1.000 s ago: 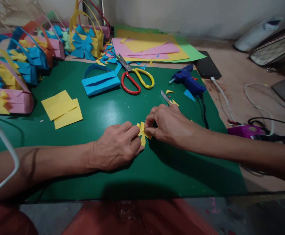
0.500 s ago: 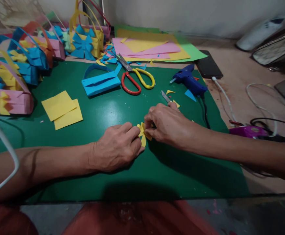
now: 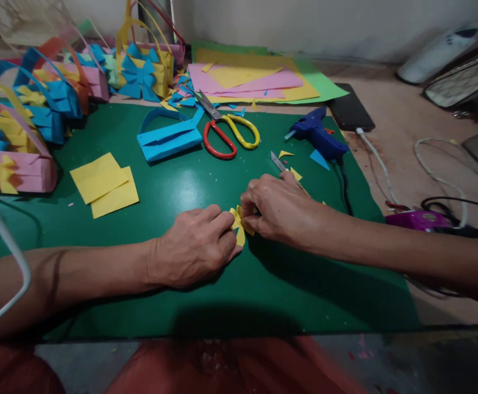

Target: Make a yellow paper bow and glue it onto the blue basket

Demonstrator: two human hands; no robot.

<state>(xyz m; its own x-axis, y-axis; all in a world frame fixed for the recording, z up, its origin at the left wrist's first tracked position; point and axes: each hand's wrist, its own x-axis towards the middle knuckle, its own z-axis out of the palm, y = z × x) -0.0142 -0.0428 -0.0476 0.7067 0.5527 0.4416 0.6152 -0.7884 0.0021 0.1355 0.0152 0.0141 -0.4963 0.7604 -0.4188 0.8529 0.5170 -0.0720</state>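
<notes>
A small yellow paper bow (image 3: 239, 234) lies low over the green board (image 3: 206, 312), partly covered by my fingers. My left hand (image 3: 196, 249) is closed on its left side, with the thumb below. From the right, my right hand (image 3: 274, 208) pinches the bow's other side; its fingertips are partly hidden. Just beyond the right hand lies a craft knife (image 3: 278, 161), blade pointing away, its handle mostly covered by the hand. Two yellow paper squares (image 3: 114, 186) overlap to the left of my left hand.
Scissors (image 3: 231, 131) and a blue paper bag (image 3: 171, 139) lie farther back. A blue glue gun (image 3: 319, 134) rests at the right, near a phone (image 3: 351, 109). Finished paper bags (image 3: 17, 169) crowd the left, and coloured sheets (image 3: 251, 79) are stacked behind. A white cable (image 3: 19, 254) crosses my left arm.
Both hands stay on the bow in nearly the same place. The right hand's fingers have shifted very slightly to the left.
</notes>
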